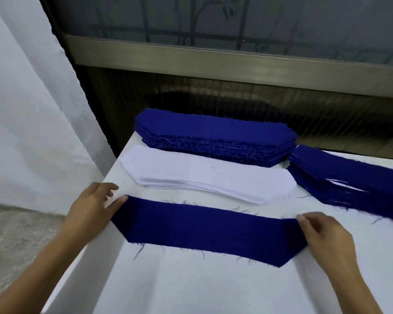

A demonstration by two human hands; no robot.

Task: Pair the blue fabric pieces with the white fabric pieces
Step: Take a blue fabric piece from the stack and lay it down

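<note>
Two hands work one long royal-blue fabric piece with angled ends (204, 230), which lies flat across the lower middle of the frame on the white table (191, 288). The left hand (93, 205) rests fairly straight fingers on its left end, grasping nothing. The right hand (327, 236) seems to pinch the upper right corner with curled fingers. It would help to tension both ends evenly until the cloth lies smooth, then match a sheet from the stack of white fabric pieces (202, 175) just behind, angled end to angled end. Frayed threads could snag.
</note>
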